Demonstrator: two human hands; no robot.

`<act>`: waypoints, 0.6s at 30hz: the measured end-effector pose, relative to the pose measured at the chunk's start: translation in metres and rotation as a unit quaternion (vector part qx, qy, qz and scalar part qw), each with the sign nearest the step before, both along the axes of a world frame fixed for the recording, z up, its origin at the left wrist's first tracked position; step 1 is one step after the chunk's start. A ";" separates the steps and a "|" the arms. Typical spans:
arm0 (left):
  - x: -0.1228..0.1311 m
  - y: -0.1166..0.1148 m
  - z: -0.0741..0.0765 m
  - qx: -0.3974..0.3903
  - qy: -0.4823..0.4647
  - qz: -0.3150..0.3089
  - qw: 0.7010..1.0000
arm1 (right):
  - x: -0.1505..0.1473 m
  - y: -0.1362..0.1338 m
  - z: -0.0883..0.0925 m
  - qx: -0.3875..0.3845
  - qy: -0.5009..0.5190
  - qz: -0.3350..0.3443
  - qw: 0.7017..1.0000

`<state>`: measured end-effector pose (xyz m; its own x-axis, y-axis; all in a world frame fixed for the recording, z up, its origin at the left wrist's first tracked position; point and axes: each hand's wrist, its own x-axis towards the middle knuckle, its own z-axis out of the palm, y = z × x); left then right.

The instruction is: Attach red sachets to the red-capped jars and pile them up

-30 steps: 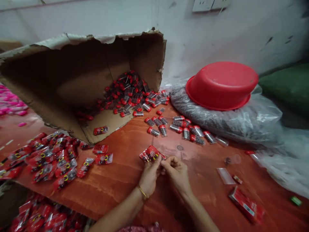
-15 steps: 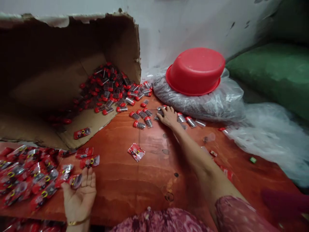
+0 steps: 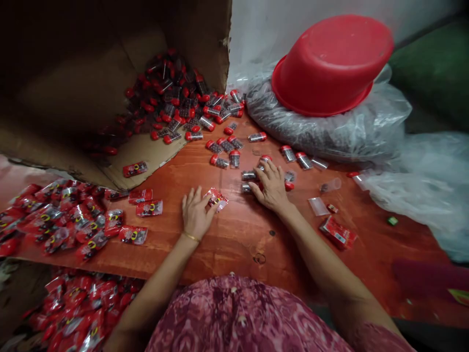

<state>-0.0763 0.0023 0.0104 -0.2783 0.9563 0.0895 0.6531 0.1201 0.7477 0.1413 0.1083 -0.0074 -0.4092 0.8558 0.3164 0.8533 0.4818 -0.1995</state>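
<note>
My left hand (image 3: 198, 212) is over the table just left of a flat red printed packet (image 3: 219, 201), its thumb at the packet's edge and its fingers loosely spread. My right hand (image 3: 271, 188) lies palm down with fingers apart over several small clear jars with red caps and dark contents, such as the jar (image 3: 248, 175) by its fingertips. The palm partly hides some of these jars. Beyond the hands, more of the jars (image 3: 234, 159) lie in a loose group.
A tipped cardboard box (image 3: 172, 154) at the back left spills a heap of capped jars (image 3: 183, 105). Filled red packets (image 3: 88, 222) pile up at the left. A red basin (image 3: 330, 68) sits upside down on a plastic bag (image 3: 315, 134). A red packet stack (image 3: 337, 233) lies right.
My left hand has moved right, from the packet pile to the single flat packet. My right hand has come nearer with several jars under it. The view has shifted downward.
</note>
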 end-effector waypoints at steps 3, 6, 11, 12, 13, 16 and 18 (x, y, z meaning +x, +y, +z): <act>-0.004 0.014 -0.011 -0.030 0.108 -0.043 0.993 | -0.001 -0.021 0.003 0.002 0.061 0.002 0.998; -0.008 0.014 -0.017 -0.034 0.135 -0.052 0.989 | -0.008 -0.043 0.009 -0.003 0.125 0.020 0.992; -0.006 0.004 -0.014 -0.010 0.119 -0.034 0.992 | -0.041 -0.068 0.016 -0.097 0.264 0.024 0.959; -0.003 0.003 -0.011 -0.005 0.113 -0.028 0.993 | -0.050 -0.071 0.016 -0.133 0.293 0.019 0.947; -0.001 0.001 -0.006 0.003 0.105 -0.027 0.994 | -0.059 -0.072 0.016 -0.173 0.326 0.016 0.929; 0.007 -0.003 0.008 0.039 0.056 -0.020 0.997 | -0.079 -0.071 0.014 -0.256 0.422 0.014 0.870; 0.011 -0.006 0.017 0.046 -0.032 0.015 0.998 | -0.086 -0.070 0.013 -0.260 0.450 0.007 0.854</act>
